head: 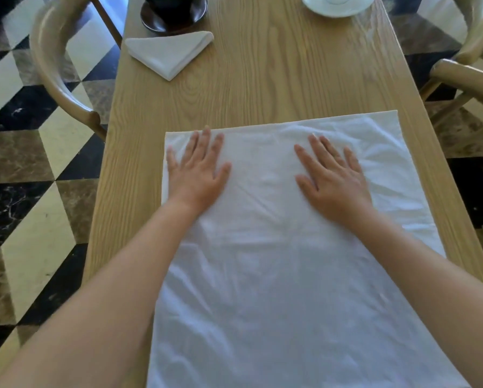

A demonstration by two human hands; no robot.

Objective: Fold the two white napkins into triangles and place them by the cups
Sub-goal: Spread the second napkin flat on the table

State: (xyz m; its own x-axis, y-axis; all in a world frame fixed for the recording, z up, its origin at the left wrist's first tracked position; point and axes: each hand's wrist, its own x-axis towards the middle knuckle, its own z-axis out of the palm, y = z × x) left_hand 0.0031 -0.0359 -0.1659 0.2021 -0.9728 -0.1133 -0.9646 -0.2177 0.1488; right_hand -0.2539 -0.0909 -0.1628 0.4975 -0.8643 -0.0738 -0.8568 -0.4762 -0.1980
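Note:
A large white napkin (265, 275) lies spread flat and wrinkled on the near half of the wooden table (262, 79). My left hand (197, 169) presses flat on its far left part, fingers straight and spread. My right hand (332, 175) presses flat on its far right part in the same way. A second white napkin (169, 53), folded into a triangle, lies at the far left just in front of a dark cup on a dark saucer (174, 15). At the far right stands a white cup and saucer (337, 4), cut off by the top edge.
Wooden armchairs stand on both sides, one at the left (53, 65) and one at the right (469, 65). The floor has a black, brown and cream cube pattern (25, 177). Bare wood lies between the two napkins.

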